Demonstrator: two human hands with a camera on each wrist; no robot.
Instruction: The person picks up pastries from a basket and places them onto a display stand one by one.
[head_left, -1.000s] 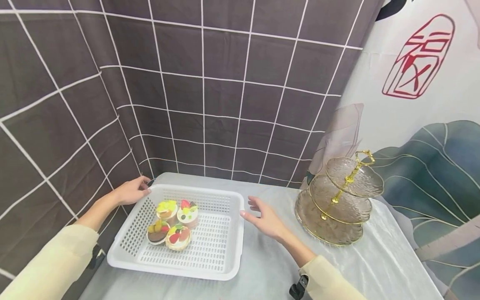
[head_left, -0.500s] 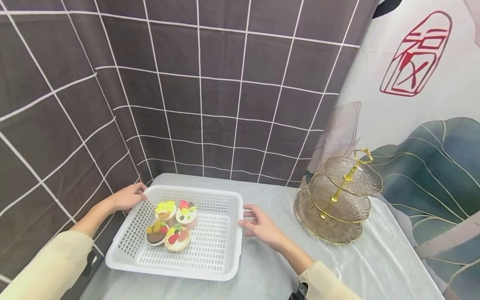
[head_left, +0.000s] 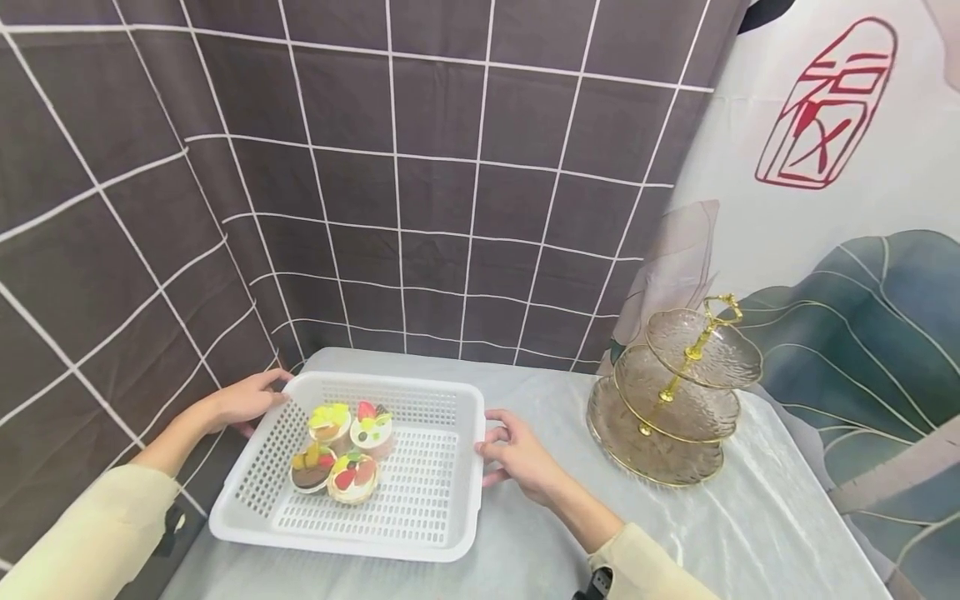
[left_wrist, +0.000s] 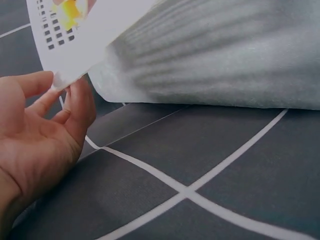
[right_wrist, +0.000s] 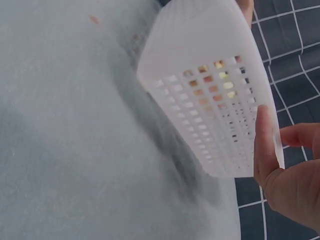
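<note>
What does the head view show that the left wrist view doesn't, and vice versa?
Only the head view shows the right hand at the white basket, the tiered stand and the red emblem.
Only the left wrist view shows the palm side of the left hand as it pinches the basket.
Both show that hand, the basket, yellow topping, the pale tablecloth and the gridded cloth.

Curtained indoor corner (head_left: 208,196), gridded cloth (head_left: 438,196), printed backdrop (head_left: 870,283)
</note>
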